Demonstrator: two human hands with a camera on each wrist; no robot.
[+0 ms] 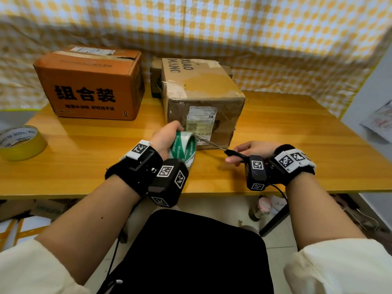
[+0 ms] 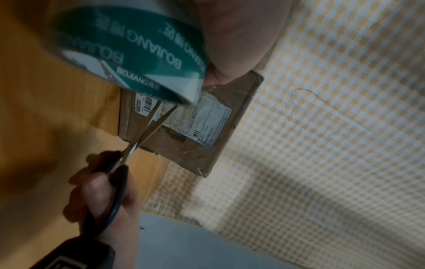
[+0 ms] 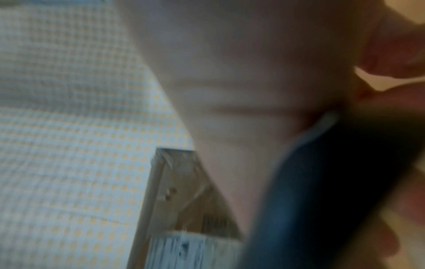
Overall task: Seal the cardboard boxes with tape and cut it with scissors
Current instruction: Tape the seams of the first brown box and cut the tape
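My left hand grips a green-and-white tape roll in front of a brown cardboard box with a shipping label. My right hand holds black-handled scissors, their blades pointing left at the roll. In the left wrist view the scissors stand slightly apart, tips just under the tape roll, with the brown box behind. The right wrist view is blurred: a dark scissor handle fills the right side, and a corner of the brown box shows.
An orange box with black characters stands at the back left of the wooden table. A yellow tape roll lies at the left edge. A checkered cloth hangs behind. Below the table are a bottle and cartons.
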